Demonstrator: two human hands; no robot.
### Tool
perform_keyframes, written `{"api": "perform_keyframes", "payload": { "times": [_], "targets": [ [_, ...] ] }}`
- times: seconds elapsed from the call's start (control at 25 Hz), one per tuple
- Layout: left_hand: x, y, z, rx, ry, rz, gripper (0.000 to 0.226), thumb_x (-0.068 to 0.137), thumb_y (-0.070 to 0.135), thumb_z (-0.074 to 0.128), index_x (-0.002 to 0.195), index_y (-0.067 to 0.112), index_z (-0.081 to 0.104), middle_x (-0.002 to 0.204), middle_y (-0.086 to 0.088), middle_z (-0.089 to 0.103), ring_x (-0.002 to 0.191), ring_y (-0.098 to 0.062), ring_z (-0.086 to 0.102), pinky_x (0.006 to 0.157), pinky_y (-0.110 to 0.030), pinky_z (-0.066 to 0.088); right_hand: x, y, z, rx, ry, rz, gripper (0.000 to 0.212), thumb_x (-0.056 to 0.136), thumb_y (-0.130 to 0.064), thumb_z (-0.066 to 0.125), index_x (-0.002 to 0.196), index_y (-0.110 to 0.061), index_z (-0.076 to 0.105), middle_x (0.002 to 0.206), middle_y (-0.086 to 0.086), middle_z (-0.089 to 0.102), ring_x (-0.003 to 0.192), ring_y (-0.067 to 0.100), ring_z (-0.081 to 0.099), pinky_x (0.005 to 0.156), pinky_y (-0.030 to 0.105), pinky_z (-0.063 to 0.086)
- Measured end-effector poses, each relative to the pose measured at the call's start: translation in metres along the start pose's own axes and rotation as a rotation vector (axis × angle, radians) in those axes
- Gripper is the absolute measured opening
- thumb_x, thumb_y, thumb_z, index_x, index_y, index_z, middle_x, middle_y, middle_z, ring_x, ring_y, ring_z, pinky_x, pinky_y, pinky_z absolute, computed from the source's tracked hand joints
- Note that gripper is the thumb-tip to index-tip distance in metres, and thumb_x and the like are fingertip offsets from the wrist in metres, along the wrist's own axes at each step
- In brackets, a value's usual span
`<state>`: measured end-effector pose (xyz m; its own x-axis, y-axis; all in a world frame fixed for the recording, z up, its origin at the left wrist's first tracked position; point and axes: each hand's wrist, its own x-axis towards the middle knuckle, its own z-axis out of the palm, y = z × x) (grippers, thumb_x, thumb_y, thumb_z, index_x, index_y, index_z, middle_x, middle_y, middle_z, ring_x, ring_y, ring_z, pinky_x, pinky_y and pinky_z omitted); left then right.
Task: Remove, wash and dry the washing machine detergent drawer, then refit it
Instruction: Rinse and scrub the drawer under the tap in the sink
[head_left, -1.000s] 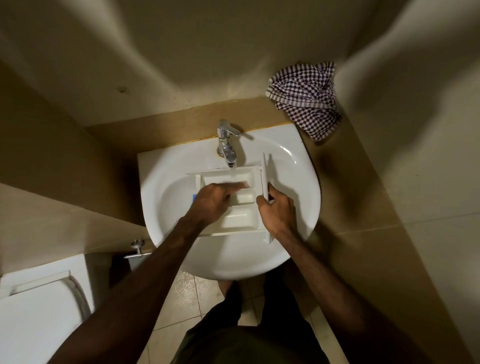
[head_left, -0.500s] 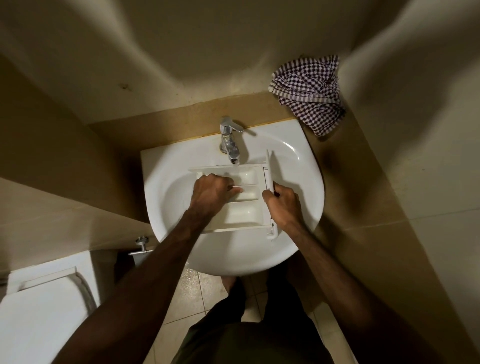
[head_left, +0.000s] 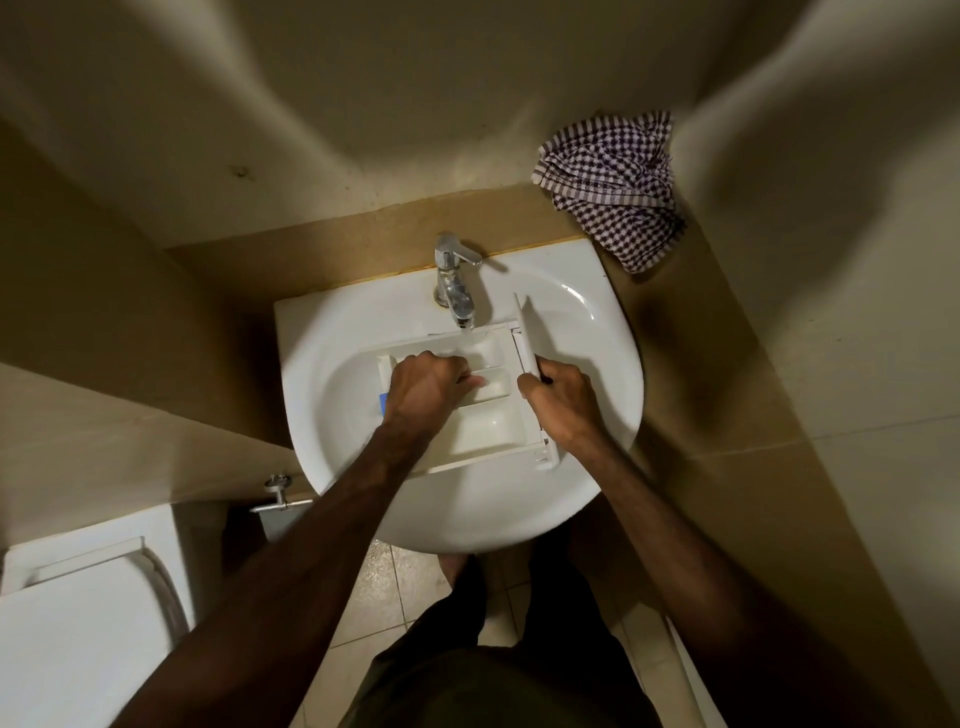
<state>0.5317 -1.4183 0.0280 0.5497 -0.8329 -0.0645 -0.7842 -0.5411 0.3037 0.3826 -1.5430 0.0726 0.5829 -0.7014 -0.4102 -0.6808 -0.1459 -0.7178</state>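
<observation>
**Q:** Which stage of the procedure is indicated?

**A:** Washing, stage 2 of 4, is judged to be in hand. Removal is done: the drawer (head_left: 483, 415) is located in the sink (head_left: 597, 322), open side up, with its far edge below the tap (head_left: 454, 280). A thin stream of water (head_left: 466, 326) is seen falling from the spout into the far compartment. How clean the compartments are cannot be told. 2 stages are left, drying and refitting. The cloth (head_left: 613, 182) is lying bunched on the ledge to the right of the tap, well apart from both hands, and nothing is touching it. The washing machine is not in view.

**Q:** How are the hands posed?

**A:** The left hand (head_left: 426, 387) is brought in from the left, knuckles up, and is set over the drawer's left half. Its fingers (head_left: 470, 382) are bent and kept together, with the tips pointed into the middle compartment. Whether anything is held under the palm cannot be told. A small blue part (head_left: 383, 402) is visible just beside that hand at the drawer's left end; what it is cannot be told.

The right hand (head_left: 558, 397) is closed on the drawer's front panel at the right end. Its fingers are curled round the panel's outer face, and the thumb is laid on the inner side. The drawer is judged to be steadied by this grip while the inside is rubbed.
</observation>
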Motion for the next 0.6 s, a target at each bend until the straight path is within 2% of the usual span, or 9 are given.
{"api": "perform_keyframes", "payload": {
  "times": [0.08, 0.12, 0.2, 0.28, 0.36, 0.4, 0.48, 0.6],
  "targets": [
    [0.001, 0.003, 0.001, -0.059, -0.016, -0.021, 0.045, 0.096, 0.056, 0.06, 0.082, 0.015, 0.072, 0.078, -0.005, 0.071, 0.073, -0.029, 0.064, 0.062, -0.031, 0.032, 0.0, 0.001, -0.002, -0.022, 0.009, -0.003, 0.027, 0.079, -0.041, 0.053, 0.094, -0.033, 0.074, 0.076, -0.008, 0.072, 0.08, 0.021, 0.068, 0.074, 0.036, 0.056],
    [0.0, 0.002, 0.001, -0.106, -0.025, -0.009, 0.047, 0.097, 0.059, 0.058, 0.082, 0.017, 0.072, 0.079, -0.002, 0.071, 0.074, -0.026, 0.064, 0.063, -0.031, 0.035, 0.0, 0.001, -0.004, -0.041, 0.009, 0.007, 0.03, 0.08, -0.042, 0.054, 0.096, -0.027, 0.074, 0.078, -0.007, 0.073, 0.082, 0.022, 0.069, 0.075, 0.036, 0.056],
    [-0.006, -0.001, 0.0, -0.217, -0.022, -0.001, 0.048, 0.098, 0.063, 0.052, 0.089, 0.023, 0.077, 0.087, 0.004, 0.074, 0.079, -0.02, 0.066, 0.065, -0.029, 0.041, 0.002, 0.002, -0.01, -0.061, 0.004, 0.055, 0.032, 0.077, -0.043, 0.055, 0.088, -0.019, 0.072, 0.076, -0.001, 0.073, 0.081, 0.027, 0.069, 0.076, 0.039, 0.056],
    [-0.012, -0.011, -0.003, -0.216, 0.11, 0.023, 0.034, 0.1, 0.051, 0.056, 0.101, 0.025, 0.079, 0.099, 0.004, 0.076, 0.089, -0.02, 0.067, 0.07, -0.029, 0.047, 0.006, 0.003, -0.019, -0.042, 0.004, 0.111, 0.036, 0.073, -0.044, 0.055, 0.082, -0.012, 0.068, 0.072, 0.004, 0.071, 0.076, 0.03, 0.069, 0.075, 0.043, 0.056],
    [-0.009, -0.021, -0.007, -0.091, 0.271, -0.038, 0.022, 0.096, 0.032, 0.068, 0.111, 0.018, 0.075, 0.106, -0.003, 0.072, 0.098, -0.027, 0.063, 0.073, -0.035, 0.051, 0.011, 0.002, -0.029, -0.033, 0.004, 0.142, 0.036, 0.071, -0.042, 0.057, 0.076, -0.006, 0.062, 0.06, 0.002, 0.06, 0.065, 0.026, 0.06, 0.068, 0.041, 0.049],
    [-0.003, -0.025, -0.009, -0.046, 0.267, -0.081, 0.027, 0.093, 0.027, 0.072, 0.117, 0.016, 0.072, 0.111, -0.007, 0.069, 0.102, -0.031, 0.06, 0.076, -0.039, 0.051, 0.013, 0.001, -0.032, -0.036, 0.001, 0.151, 0.033, 0.071, -0.04, 0.059, 0.069, -0.007, 0.058, 0.056, -0.002, 0.053, 0.062, 0.023, 0.054, 0.066, 0.039, 0.044],
    [0.015, -0.027, -0.01, -0.023, 0.101, -0.065, 0.033, 0.095, 0.027, 0.07, 0.126, 0.015, 0.068, 0.117, -0.011, 0.069, 0.103, -0.034, 0.062, 0.083, -0.042, 0.049, 0.017, -0.006, -0.038, -0.045, -0.008, 0.15, 0.023, 0.074, -0.035, 0.061, 0.061, -0.017, 0.056, 0.05, -0.009, 0.044, 0.06, 0.02, 0.047, 0.064, 0.034, 0.038],
    [0.039, -0.02, -0.009, -0.092, -0.045, -0.052, 0.027, 0.104, 0.034, 0.056, 0.116, 0.015, 0.07, 0.112, -0.011, 0.074, 0.096, -0.033, 0.067, 0.08, -0.036, 0.044, 0.021, -0.014, -0.04, -0.08, -0.006, 0.127, 0.025, 0.077, -0.033, 0.063, 0.059, -0.017, 0.055, 0.046, -0.01, 0.043, 0.058, 0.02, 0.048, 0.062, 0.033, 0.037]
  ]
}}
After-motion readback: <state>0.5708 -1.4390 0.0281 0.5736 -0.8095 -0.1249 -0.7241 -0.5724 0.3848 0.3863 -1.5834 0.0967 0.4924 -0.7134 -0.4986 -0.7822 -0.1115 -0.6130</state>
